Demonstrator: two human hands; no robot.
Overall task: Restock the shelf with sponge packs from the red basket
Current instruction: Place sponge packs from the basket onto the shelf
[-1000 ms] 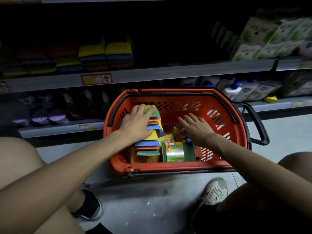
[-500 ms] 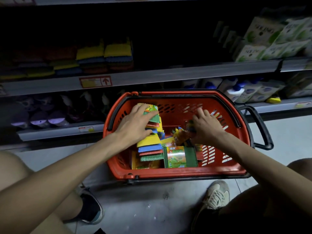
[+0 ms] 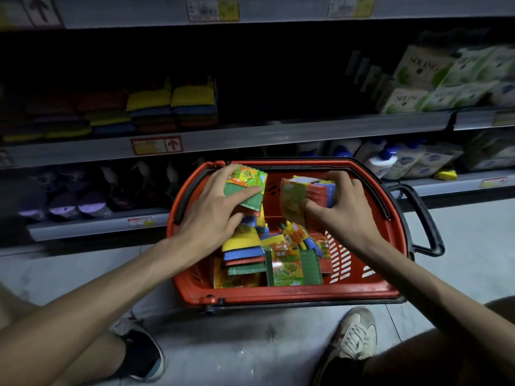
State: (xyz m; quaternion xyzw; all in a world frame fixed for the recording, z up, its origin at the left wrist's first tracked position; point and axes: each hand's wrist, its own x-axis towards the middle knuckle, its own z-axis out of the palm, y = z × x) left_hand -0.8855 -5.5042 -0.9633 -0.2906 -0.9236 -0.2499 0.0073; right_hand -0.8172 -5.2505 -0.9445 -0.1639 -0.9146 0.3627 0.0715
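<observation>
left hand (image 3: 214, 215) gripped a green-faced multicolour sponge pack (image 3: 246, 185); right hand (image 3: 341, 207) gripped another stacked pack (image 3: 303, 196) | both above the red plastic basket (image 3: 278, 295)

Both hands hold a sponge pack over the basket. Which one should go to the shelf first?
Left, probably. The left hand grips its green pack nearer the stacked sponges on the shelf; the right hand, gripping the other pack, sits farther right over the red basket.
</observation>
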